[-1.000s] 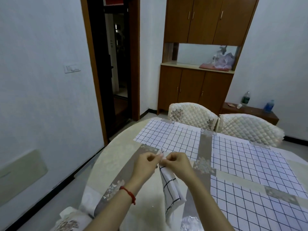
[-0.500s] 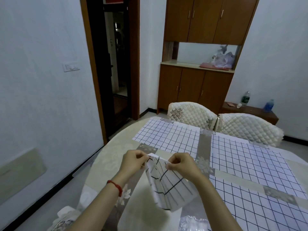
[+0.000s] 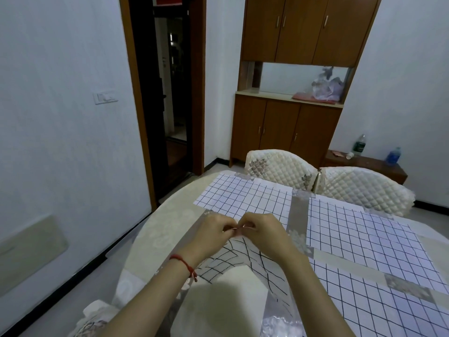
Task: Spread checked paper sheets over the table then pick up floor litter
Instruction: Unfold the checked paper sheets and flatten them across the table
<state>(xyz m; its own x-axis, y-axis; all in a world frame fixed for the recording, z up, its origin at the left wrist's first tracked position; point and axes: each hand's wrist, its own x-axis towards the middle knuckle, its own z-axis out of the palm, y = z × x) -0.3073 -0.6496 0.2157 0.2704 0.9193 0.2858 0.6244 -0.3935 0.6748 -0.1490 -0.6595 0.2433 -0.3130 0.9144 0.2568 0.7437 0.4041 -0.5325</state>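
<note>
Head view: both hands meet above the near left part of the table (image 3: 155, 229). The left hand (image 3: 213, 229) and right hand (image 3: 262, 229) each pinch the top edge of 1 checked paper sheet (image 3: 233, 261), fingertips closed and nearly touching; the sheet droops toward the camera. 3 more checked sheets (image 3: 247, 198) lie flat, far and right. 2 quilted chairs (image 3: 279, 166) stand beyond the table.
</note>
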